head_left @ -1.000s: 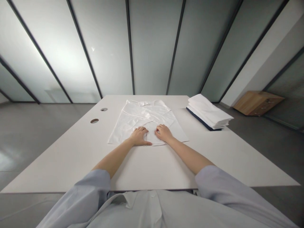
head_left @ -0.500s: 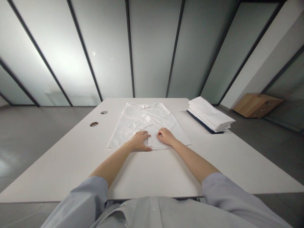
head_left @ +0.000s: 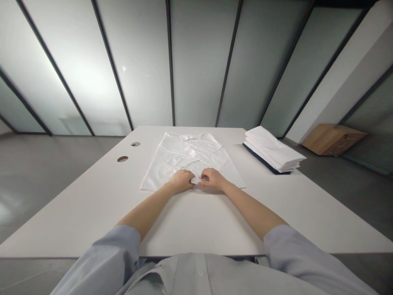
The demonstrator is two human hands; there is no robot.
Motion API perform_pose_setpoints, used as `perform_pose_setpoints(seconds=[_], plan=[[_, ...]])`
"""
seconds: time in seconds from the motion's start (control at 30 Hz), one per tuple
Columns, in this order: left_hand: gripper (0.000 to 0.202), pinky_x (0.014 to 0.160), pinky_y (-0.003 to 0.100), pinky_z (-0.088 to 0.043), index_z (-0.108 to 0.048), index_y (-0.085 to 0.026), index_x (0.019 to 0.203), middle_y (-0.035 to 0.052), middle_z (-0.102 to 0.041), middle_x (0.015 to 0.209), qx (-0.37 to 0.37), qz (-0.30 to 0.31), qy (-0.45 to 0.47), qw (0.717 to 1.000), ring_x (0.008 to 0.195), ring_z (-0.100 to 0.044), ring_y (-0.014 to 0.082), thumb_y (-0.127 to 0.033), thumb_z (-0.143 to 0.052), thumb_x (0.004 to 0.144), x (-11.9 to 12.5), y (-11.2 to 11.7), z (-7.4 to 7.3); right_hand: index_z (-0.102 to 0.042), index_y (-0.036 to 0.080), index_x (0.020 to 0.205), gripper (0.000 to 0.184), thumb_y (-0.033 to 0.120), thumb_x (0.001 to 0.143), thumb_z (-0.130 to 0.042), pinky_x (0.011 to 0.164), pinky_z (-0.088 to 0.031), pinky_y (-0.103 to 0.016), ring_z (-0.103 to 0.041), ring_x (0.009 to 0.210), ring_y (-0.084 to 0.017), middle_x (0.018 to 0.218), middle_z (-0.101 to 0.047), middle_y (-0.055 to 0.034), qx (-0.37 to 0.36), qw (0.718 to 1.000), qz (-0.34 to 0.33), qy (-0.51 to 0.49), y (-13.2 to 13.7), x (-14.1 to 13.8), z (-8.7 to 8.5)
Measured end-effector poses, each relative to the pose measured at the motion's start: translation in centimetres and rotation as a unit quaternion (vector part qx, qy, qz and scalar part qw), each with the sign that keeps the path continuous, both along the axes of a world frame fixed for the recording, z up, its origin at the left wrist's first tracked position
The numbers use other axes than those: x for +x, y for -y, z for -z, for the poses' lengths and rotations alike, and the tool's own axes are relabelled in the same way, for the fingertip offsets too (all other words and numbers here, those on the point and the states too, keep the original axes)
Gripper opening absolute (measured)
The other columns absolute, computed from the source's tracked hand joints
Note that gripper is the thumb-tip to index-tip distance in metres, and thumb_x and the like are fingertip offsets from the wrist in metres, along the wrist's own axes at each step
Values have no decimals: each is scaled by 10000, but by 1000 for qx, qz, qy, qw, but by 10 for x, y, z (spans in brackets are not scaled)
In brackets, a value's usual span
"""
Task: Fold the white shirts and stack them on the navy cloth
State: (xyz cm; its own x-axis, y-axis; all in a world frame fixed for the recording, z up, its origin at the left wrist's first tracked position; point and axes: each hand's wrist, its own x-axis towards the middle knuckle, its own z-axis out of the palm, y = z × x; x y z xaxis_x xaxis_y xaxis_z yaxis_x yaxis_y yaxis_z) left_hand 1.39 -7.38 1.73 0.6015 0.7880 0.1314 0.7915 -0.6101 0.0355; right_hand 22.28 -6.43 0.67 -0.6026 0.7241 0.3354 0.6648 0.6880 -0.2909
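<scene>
A shiny white shirt [head_left: 190, 153] lies on the table, its collar [head_left: 188, 137] at the far end and its sleeves folded across the middle. At the near edge, my left hand [head_left: 181, 180] is closed, thumb and fingers pinching the hem. Close beside it on the right, my right hand [head_left: 213, 179] has its fingers curled toward the thumb on the same hem. A little white fabric shows lifted between the two hands. The fingertips partly hide the cloth they grip.
A stack of folded white cloth [head_left: 272, 147] with a dark navy piece [head_left: 265, 163] under it stands on the right of the white table [head_left: 92, 217]. Two round cable holes [head_left: 123, 159] pierce the left side. Beyond stands a wooden cabinet [head_left: 331, 139] before frosted glass panels.
My left thumb has closed in toward the fingers at the hem. My right hand has shifted slightly toward the left hand and the near edge, its thumb now at the hem.
</scene>
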Motion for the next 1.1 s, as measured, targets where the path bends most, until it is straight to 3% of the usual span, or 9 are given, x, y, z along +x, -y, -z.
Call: perform_pose_setpoints(seconds=[0.1, 0.27, 0.4, 0.57, 0.7, 0.87, 0.97, 1.1], plan=[[195, 762, 310, -480, -697, -228, 912, 53, -717, 880, -5, -35, -1, 999, 874, -667, 231, -331, -565, 812, 1, 1, -1, -647, 177, 861, 352, 463, 685, -751, 757, -421, -296, -573, 844, -203, 898, -649, -60, -3, 1000, -9, 25, 5, -4, -2], [268, 794, 335, -491, -661, -234, 1061, 68, -715, 973, 6, -66, -1, 998, 920, -665, 244, -309, -525, 843, 2, 1, -2, -654, 162, 988, 257, 206, 735, -649, 860, -415, -320, -589, 966, -228, 1010, -663, -88, 11, 996, 33, 78, 0, -3, -2], [261, 829, 330, -493, -648, -217, 1059, 79, -684, 1032, 7, -29, -24, 999, 975, -645, 235, -261, -524, 833, 2, 3, -2, -660, 170, 1030, 321, 101, 727, -576, 902, -404, -316, -580, 1033, -225, 1075, -666, -87, 7, 992, 61, 112, -4, 3, -2], [463, 949, 323, -452, -547, -248, 1254, 58, -609, 1233, -36, 9, -58, 998, 1114, -584, 209, -155, -531, 801, -7, 2, -8, -651, 190, 1119, 413, 73, 736, -552, 918, -403, -298, -564, 1091, -211, 1169, -640, -87, -13, 984, 75, 160, -3, 12, -5], [440, 953, 316, -451, -580, -246, 1210, 60, -613, 1213, -46, -17, -101, 994, 1127, -567, 210, -129, -528, 789, -34, -9, -22, -652, 194, 1138, 414, 70, 761, -533, 930, -406, -306, -577, 1109, -217, 1185, -647, -95, -11, 972, 98, 215, -8, 34, -15], [388, 910, 329, -474, -640, -233, 1099, 69, -641, 1160, 5, -151, -102, 983, 1115, -580, 223, -89, -456, 788, -86, -27, -36, -696, 224, 1051, 340, 98, 795, -512, 916, -439, -315, -611, 1079, -226, 1144, -687, -76, 26, 955, 223, 193, -22, 80, -26], [408, 925, 340, -470, -640, -210, 1126, 79, -654, 1175, 0, -214, -65, 975, 1116, -596, 236, -108, -424, 795, -111, -33, -34, -695, 239, 1083, 384, 91, 783, -507, 924, -458, -311, -615, 1091, -221, 1173, -685, -50, 27, 959, 257, 114, -29, 99, -21], [451, 992, 292, -422, -650, -193, 1135, 64, -667, 1197, -53, -191, -7, 980, 1150, -588, 223, -118, -432, 747, -127, -33, -25, -692, 213, 1107, 468, 39, 738, -464, 941, -459, -295, -625, 1088, -210, 1166, -693, -41, -26, 974, 223, 23, -31, 106, -5]])
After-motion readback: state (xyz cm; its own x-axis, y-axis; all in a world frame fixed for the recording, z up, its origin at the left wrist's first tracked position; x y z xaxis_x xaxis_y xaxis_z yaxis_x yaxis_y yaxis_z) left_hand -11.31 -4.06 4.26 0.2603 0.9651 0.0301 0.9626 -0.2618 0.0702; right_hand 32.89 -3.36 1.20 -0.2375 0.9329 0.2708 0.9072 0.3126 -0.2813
